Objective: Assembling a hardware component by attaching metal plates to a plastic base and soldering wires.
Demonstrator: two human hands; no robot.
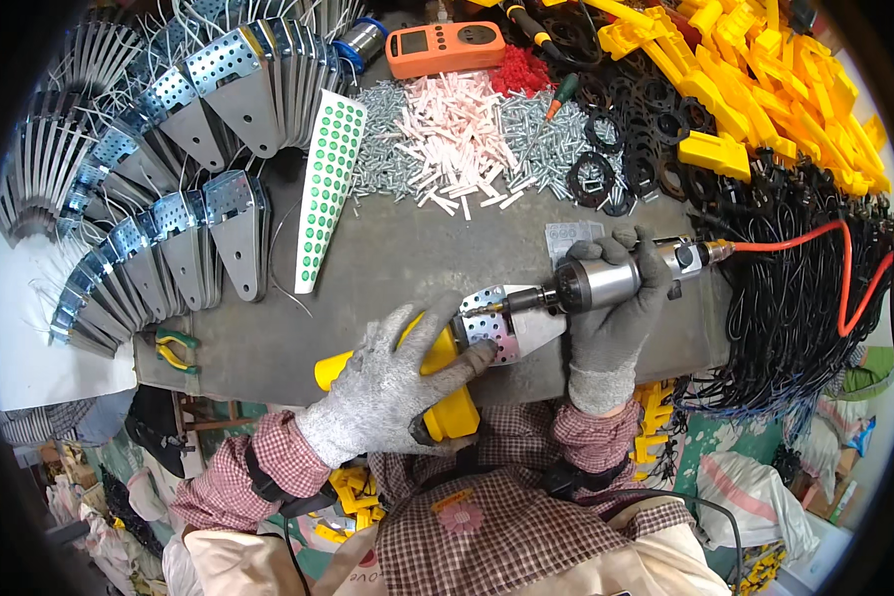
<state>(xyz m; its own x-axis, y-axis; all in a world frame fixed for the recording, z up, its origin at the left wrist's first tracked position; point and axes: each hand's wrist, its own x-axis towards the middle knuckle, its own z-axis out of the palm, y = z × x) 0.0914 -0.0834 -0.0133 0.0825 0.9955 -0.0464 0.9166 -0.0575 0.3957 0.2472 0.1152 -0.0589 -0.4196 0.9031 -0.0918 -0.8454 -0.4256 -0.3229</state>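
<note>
Both my hands wear grey gloves. My left hand (387, 372) is wrapped over a yellow plastic housing (454, 409) at the table's front edge, its fingers reaching to a perforated metal plate (488, 323). A flat grey blade-like piece (538, 333) extends from that plate to the right. My right hand (616, 308) grips a silver pneumatic screwdriver (606, 282) lying sideways. Its dark bit end (526, 300) points left, at the perforated plate; whether a screw sits under the tip is too small to tell. An orange air hose (795, 240) runs off from its back end to the right.
Stacks of grey metal blades (238, 248) with wires fill the left. A green-dotted sticker sheet (325, 189), screws (375, 134), pale plugs (452, 129) and an orange meter (445, 48) lie behind. Yellow housings (735, 89) and black cables (780, 298) pile up right; pliers (176, 351) lie left.
</note>
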